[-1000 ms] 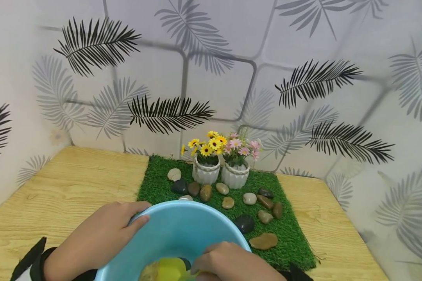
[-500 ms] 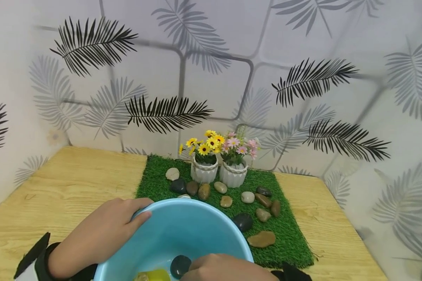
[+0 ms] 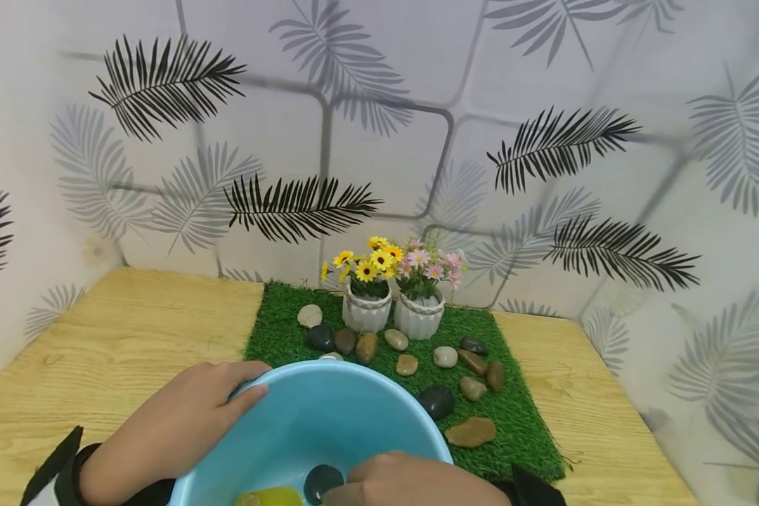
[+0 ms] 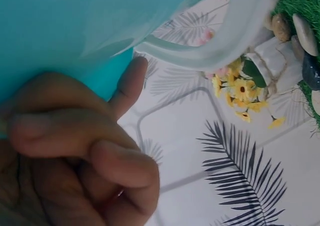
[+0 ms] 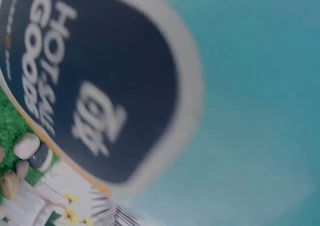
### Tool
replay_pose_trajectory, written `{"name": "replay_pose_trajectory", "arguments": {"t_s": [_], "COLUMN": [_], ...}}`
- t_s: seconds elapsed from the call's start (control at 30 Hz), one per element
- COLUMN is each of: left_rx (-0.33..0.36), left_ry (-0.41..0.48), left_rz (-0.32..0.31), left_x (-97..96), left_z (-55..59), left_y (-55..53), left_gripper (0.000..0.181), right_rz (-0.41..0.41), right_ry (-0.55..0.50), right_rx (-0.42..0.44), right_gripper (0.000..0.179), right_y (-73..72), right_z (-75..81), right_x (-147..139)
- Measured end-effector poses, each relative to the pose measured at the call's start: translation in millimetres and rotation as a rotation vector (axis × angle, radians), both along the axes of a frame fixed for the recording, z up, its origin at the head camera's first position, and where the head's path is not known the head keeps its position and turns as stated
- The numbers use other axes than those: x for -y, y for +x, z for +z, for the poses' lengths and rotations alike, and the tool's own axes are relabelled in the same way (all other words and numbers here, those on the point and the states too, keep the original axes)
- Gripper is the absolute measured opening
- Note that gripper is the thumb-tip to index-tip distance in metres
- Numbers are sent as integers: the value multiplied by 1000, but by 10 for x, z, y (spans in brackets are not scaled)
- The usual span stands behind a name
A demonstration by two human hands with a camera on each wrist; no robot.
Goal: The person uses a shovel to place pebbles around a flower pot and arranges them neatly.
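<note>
A light-blue plastic basin fills the lower middle of the head view, its near part cut off. My left hand grips its left rim, thumb inside; in the left wrist view, curled fingers show against the basin's outer wall. My right hand is over the inside of the basin, at the right. Its fingertips, and anything they hold, are hidden. Beside them in the basin lies a dark round thing, perhaps a stone. Left of that, a yellow thing with a tan end is partly cut off.
Behind the basin, a green turf mat bears several pebbles and two white pots of yellow and pink flowers. The wooden table meets a leaf-patterned wall. A navy label shows in the right wrist view.
My right hand has moved slightly left and down inside the basin. The yellow thing has shifted left and lower, and the dark round thing has come into fuller view. My left hand stays on the rim.
</note>
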State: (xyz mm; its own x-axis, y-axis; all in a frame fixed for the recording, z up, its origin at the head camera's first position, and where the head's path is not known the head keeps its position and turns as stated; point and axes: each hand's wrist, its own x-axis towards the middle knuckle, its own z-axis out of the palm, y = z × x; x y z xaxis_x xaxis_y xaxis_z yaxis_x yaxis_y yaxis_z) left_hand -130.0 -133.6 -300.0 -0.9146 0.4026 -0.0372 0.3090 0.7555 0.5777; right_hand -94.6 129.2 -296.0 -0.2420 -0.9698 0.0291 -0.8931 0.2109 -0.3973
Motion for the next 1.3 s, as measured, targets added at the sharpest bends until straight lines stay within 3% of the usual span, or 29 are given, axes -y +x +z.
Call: {"name": "replay_pose_trajectory", "arguments": {"t_s": [0.1, 0.27, 0.3, 0.47, 0.57, 0.73, 0.9, 1.03, 1.17, 1.3], "left_rx": [20, 55, 66, 59, 57, 88, 67, 55, 60, 72], "left_ry": [11, 42, 53, 62, 56, 66, 91, 50, -19, -26], "left_rz": [0, -9, -10, -18, -14, -20, -62, -19, 32, 27], "left_x": [24, 107, 122, 199, 274, 453, 594, 647, 641, 606], "left_z": [2, -26, -35, -95, -123, -161, -191, -215, -200, -163], "left_y": [-5, -36, -40, -47, -44, -60, -73, -54, -52, -63], "left_gripper": [31, 28, 29, 33, 37, 42, 36, 36, 42, 44], "right_rz": [-10, -210, -236, -280, -293, -352, -541, -652, -742, -855], "right_ry": [-35, -108, -128, -233, -347, -506, -531, -519, -433, -273], "right_rx": [-31, 158, 164, 76, 32, -163, -320, -402, -396, -279], "right_gripper": [22, 40, 43, 43, 41, 46, 48, 45, 40, 36], "right_y": [22, 100, 113, 159, 149, 53, -87, -233, -374, -518], "right_z": [50, 185, 204, 253, 257, 272, 250, 158, 25, -141], "right_x": [-110, -399, -449, -629, -732, -950, -1185, -1302, -1381, -1453]}}
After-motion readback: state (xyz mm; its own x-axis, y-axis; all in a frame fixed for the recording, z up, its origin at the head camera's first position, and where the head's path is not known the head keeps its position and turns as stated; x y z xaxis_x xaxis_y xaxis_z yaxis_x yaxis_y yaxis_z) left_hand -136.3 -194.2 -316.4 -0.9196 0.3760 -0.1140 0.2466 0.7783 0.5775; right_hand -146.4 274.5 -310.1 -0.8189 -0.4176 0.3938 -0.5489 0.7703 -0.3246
